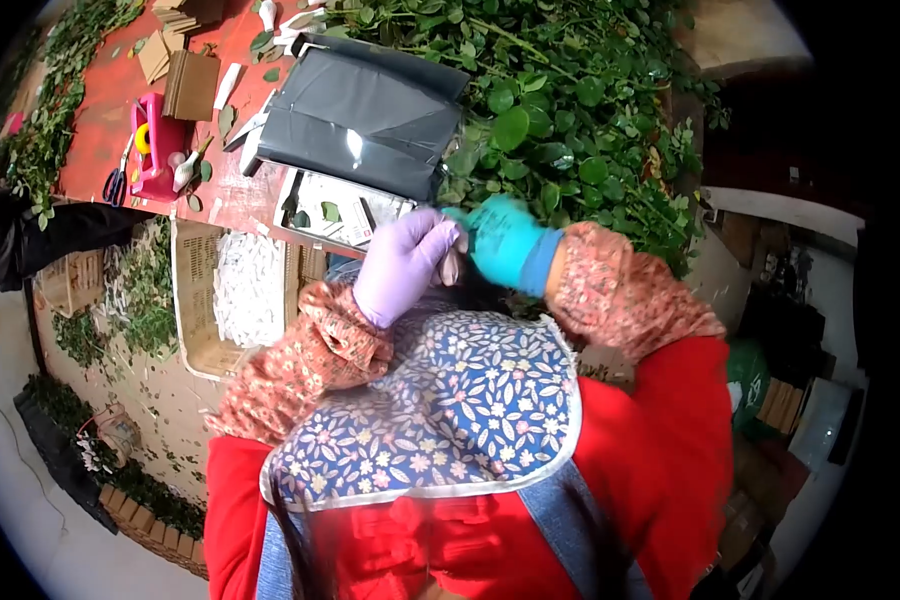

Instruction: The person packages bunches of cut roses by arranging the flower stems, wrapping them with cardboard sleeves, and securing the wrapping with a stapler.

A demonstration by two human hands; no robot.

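My left hand, in a light purple glove, is closed with its thumb pressed on the fingers. What it pinches is too small and hidden to name. My right hand, in a teal glove, meets it at the fingertips; its fingers are curled in and blurred, and their tips are hidden. Both hands are in front of the blue floral apron, near the table edge. Just beyond them lie a box covered with black sheeting and a white tray with leaves in it. Leafy green stems are heaped beyond my right hand.
On the red table are a pink tape dispenser, scissors and cardboard pieces. Below the edge stands a crate with white items. At the far left is another person's dark sleeve.
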